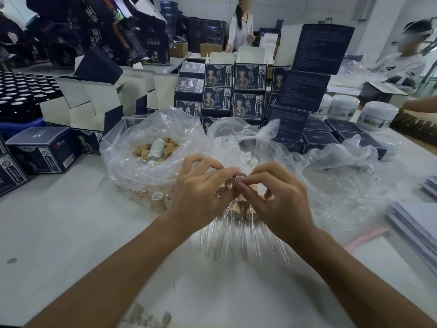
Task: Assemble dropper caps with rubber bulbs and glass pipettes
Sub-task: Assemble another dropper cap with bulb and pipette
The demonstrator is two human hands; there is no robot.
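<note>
My left hand (201, 188) grips several tan dropper caps (223, 191) with glass pipettes hanging down from them. At the top of that bunch my right hand (279, 197) pinches one cap (240, 178) with thumb and fingertips. The glass pipettes (236, 237) fan out below both hands, just above the white table. A clear plastic bag (142, 147) of loose tan caps (170, 144) stands behind my left hand. Another clear bag (248, 147) with white rubber bulbs (247, 158) lies behind my right hand.
Stacks of dark blue cartons (217, 91) rise behind the bags, with open cartons (94, 102) to the left and white jars (376, 114) to the right. Dark bottles (21, 91) fill the far left. Paper sheets (418, 223) lie at the right edge. Two people sit beyond.
</note>
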